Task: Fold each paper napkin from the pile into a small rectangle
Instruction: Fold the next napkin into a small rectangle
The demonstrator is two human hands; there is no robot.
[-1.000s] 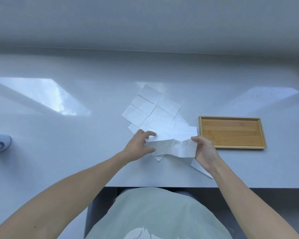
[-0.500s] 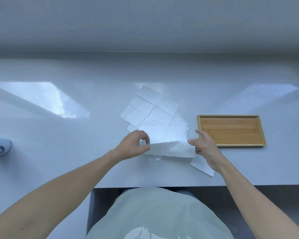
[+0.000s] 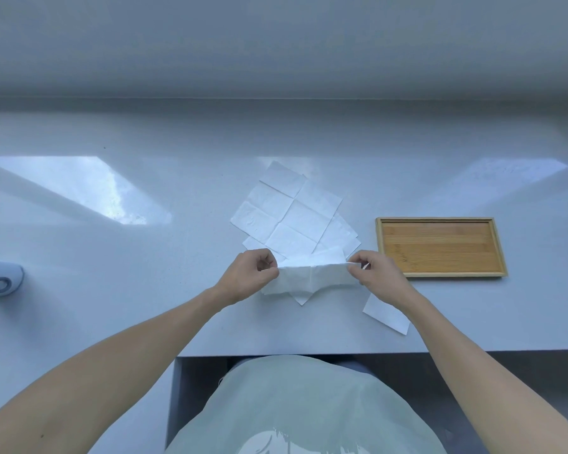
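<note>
A white paper napkin, folded over and slack, hangs between my two hands just above the counter. My left hand pinches its left end, and my right hand pinches its right end. Behind them lies the pile of unfolded white napkins, creased into squares and spread at an angle. A corner of another napkin sticks out from under my right forearm.
A shallow wooden tray with nothing in it lies to the right of the pile. A pale blue object sits at the left edge. The white counter ends at its front edge just below my hands.
My hands have drawn the napkin's top edge up and toward me, so it is now a narrower folded strip. Both hands have shifted slightly closer together, pinching its ends.
</note>
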